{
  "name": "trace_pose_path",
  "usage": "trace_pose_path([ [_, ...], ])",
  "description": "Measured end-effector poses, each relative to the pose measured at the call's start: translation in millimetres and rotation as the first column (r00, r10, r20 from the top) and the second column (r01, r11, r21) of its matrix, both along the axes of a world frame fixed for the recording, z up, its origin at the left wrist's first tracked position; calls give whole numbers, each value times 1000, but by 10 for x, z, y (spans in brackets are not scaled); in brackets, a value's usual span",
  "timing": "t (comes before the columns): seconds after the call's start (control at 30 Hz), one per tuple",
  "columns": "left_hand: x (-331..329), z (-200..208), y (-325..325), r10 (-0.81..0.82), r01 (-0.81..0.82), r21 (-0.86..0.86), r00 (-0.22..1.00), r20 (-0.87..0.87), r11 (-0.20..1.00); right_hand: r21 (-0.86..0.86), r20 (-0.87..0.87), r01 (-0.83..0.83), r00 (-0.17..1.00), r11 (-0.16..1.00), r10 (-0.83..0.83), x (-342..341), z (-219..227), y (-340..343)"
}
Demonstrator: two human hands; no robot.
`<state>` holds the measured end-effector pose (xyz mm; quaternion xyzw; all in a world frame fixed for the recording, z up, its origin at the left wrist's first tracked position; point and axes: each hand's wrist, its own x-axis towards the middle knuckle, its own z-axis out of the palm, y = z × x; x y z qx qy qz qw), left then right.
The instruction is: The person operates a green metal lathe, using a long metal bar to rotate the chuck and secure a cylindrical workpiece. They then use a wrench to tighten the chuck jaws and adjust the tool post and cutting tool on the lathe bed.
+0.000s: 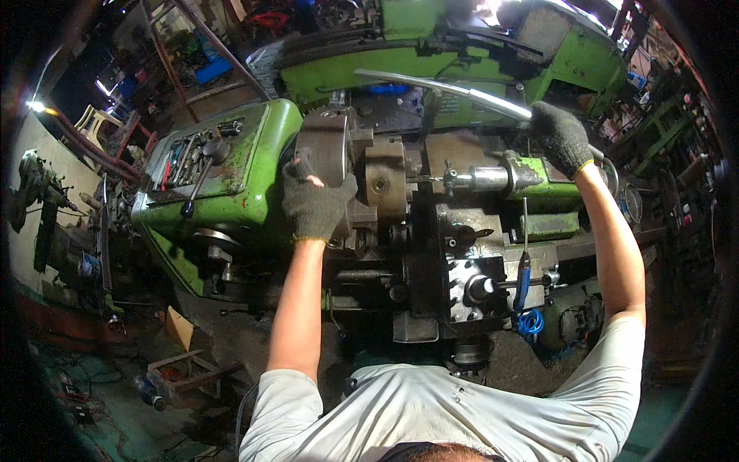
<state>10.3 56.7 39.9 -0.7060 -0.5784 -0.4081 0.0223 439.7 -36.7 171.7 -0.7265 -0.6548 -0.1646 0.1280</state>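
Observation:
A dark knit glove covers my left hand (318, 202), which lies against the near face of the lathe chuck (327, 138), thumb and fingers apart. One fingertip shows bare. My right hand (562, 137), gloved the same way, is closed around a long shiny metal pipe (477, 96). The pipe slants up and to the left above the tailstock (527, 175). Between the chuck jaws sits a thick round steel workpiece (385, 183) with a hole in its side. A drill chuck (486, 179) on the tailstock points at the workpiece, with a thin bit in line with it.
Nearer me is the tool post (477, 289) on its carriage. A blue-handled air gun (523, 281) with a coiled blue hose (530, 322) stands beside it. Small tools lie on the green headstock (269, 154). Another green machine (331, 81) stands behind.

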Motion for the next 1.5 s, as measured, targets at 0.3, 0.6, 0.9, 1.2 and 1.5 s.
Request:
trace_pose_path([
  [0.3, -110, -441, -523, -108, 127, -73, 970, 217, 989, -51, -20, 11, 1000, 999, -12, -294, 92, 73],
  [0.6, -178, -1208, -822, -27, 90, -171, 939, 342, 981, -93, -3, 1, 1000, 996, -1, -413, -31, 415],
  [0.9, -258, -2275, -905, 84, 110, -349, 865, 495, 931, -113, 26, -40, 999, 993, 43, -689, 8, 581],
  [1.2, -508, -2182, -1401, 25, 119, -469, 957, 289, 875, -225, -5, 6, 1000, 974, -7, -729, -41, 786],
  [1.5, -148, -774, -881, -197, 119, 250, 928, 316, 961, -259, 13, -109, 993, 960, 116, -814, -85, 960],
])
